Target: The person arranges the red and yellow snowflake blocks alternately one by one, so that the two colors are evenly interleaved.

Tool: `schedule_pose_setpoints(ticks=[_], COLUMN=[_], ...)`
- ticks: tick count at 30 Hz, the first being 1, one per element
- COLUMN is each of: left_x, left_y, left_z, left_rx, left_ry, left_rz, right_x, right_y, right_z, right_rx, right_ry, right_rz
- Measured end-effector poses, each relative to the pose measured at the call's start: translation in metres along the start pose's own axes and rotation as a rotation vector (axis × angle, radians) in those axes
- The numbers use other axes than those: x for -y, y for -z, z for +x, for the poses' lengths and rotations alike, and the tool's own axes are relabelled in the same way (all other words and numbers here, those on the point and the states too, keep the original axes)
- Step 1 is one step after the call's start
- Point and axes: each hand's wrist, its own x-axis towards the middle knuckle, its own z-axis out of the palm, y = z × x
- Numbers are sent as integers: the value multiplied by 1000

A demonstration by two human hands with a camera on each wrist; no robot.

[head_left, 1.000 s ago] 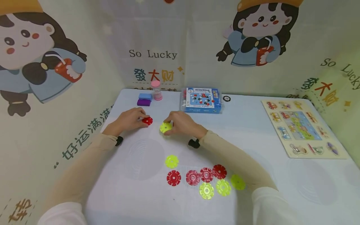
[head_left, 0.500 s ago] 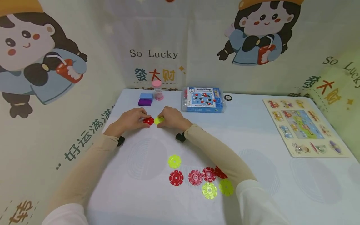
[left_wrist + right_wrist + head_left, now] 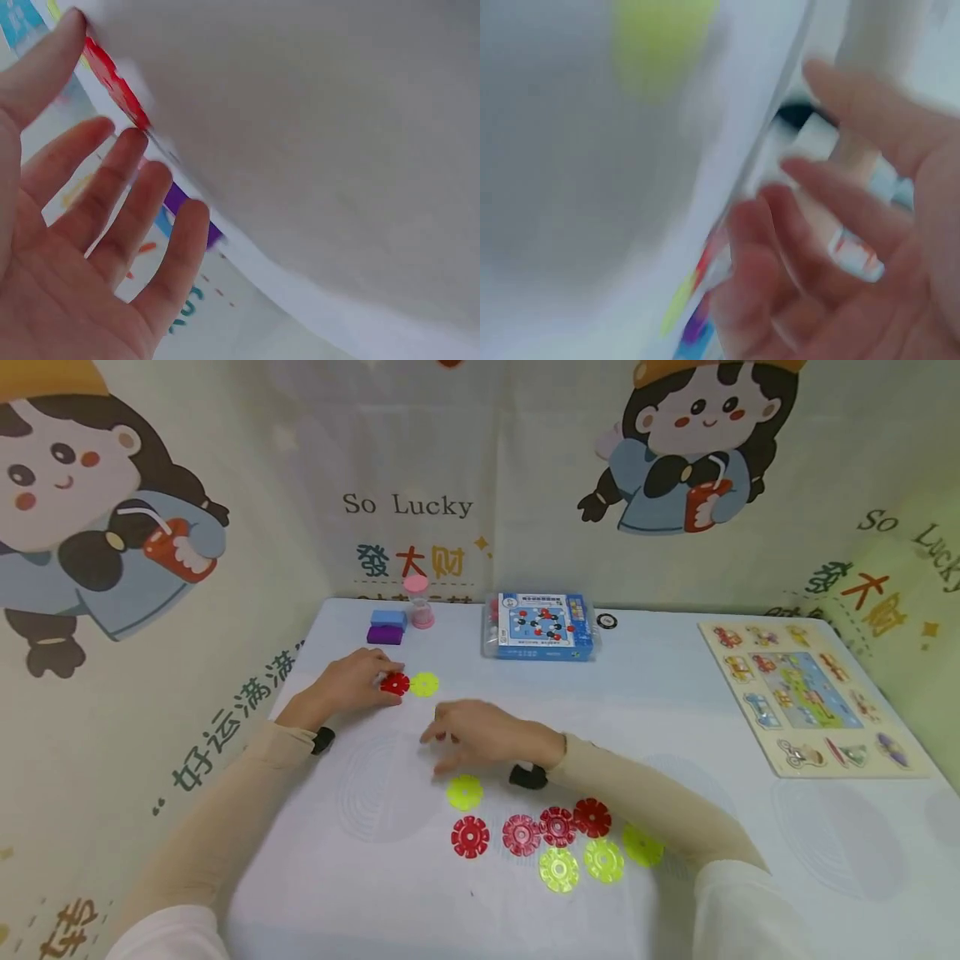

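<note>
In the head view my left hand [image 3: 347, 683] holds a notched red plastic snowflake disc [image 3: 398, 685] by its rim, thumb on the near side and fingers on the far side. A yellow snowflake disc [image 3: 424, 685] lies right against it; whether the two are slotted together is hard to tell. My right hand [image 3: 483, 735] is in the air over the table, fingers loosely bent and holding nothing. Nearest below it lies another yellow disc [image 3: 465, 792]. The left wrist view shows the red disc [image 3: 112, 81] edge-on between thumb and fingertips. The right wrist view is blurred.
Loose red discs [image 3: 521, 834] and yellow discs [image 3: 558, 869] lie nearer the front. At the back stand a purple block [image 3: 384, 635], a blue block [image 3: 388, 619], a pink hourglass [image 3: 420, 603] and a boxed set [image 3: 540, 628]. A wooden puzzle board [image 3: 813, 700] lies right.
My right hand brought the yellow disc leftward against the red one, let it go, then moved back toward the front right. My left hand has stayed at the red disc.
</note>
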Motion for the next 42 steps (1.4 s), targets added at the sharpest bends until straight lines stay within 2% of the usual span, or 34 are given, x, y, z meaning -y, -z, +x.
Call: schedule_pose_setpoints(ticks=[2,4,7,9,14,17,20,27,31,37,42], left_x=[-5,-9,-13,-15,-18,-19,-20,-22,-23,-28,-29], left_y=[0,-1,-1,-2,-5,-6,-5,-3,-3,-5,-9], left_z=[0,1,3,6,10,11,12,15,15,16,17], left_rx=[-11,-23,-33,-19,31,30,19,25,25,27,25], left_ry=[-18,-44,-87,-111,-128,-121,-119,-132,-122,-111,-93], left_rz=[15,11,-19,-38,-38,-23,-7,14,18,10,15], right_x=[18,32,43,45,42,40,39,44,46,44,42], right_y=[-7,-16,-28,-34,-41,-42,-41,-42,-45,-44,-45], right_z=[-28,-51,-73,-80,-81,-79,-78,-79,-80,-81,-81], right_rx=[100,167,170,142,108,102,94,68,49,105,122], right_ry=[118,198,245,231,171,164,169,227,264,282,310], right_rz=[-18,-81,-211,-263,-211,-169,-176,-242,-238,-150,-171])
